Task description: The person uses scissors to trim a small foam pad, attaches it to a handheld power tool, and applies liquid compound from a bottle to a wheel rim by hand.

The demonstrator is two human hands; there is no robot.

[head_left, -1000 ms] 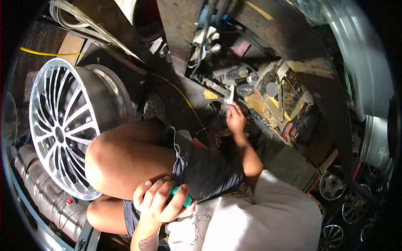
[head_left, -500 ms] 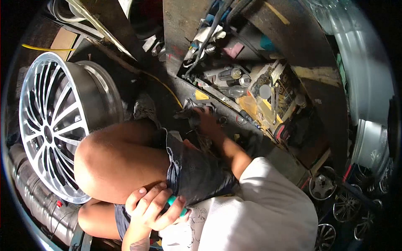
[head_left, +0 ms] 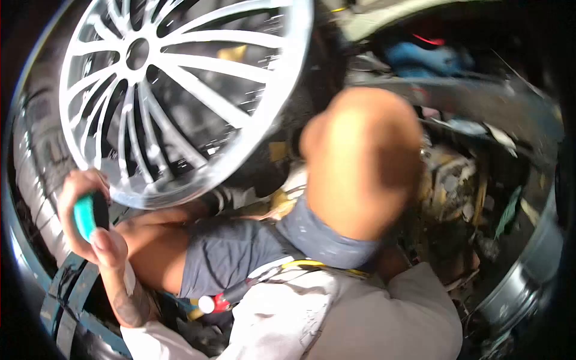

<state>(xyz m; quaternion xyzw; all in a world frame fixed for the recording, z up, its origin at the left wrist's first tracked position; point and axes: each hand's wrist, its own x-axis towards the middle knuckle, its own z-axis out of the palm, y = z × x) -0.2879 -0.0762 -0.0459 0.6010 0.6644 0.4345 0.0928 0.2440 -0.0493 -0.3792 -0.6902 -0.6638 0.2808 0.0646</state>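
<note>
My left hand (head_left: 87, 222), at the lower left, has its fingers wrapped round a teal and black object (head_left: 89, 215), just below the rim of a large silver multi-spoke wheel (head_left: 138, 54). The wheel's face is turned toward me, and its lower edge is near my fingers. My right arm, in a light sleeve (head_left: 420, 300), reaches down behind my raised knee; the right hand itself is hidden from view.
A red and white handled tool (head_left: 215, 303) lies by my shorts. Blue metal bars (head_left: 84, 294) stand at the lower left. Cluttered debris (head_left: 447, 186) lies right of my knee, with a blue item (head_left: 429, 59) beyond. A silver cylindrical surface (head_left: 510, 294) curves at lower right.
The view has swung, and the wheel now looks larger and nearer. My left hand has left my thigh for the wheel's lower edge, still holding the teal object. My right hand has gone out of sight.
</note>
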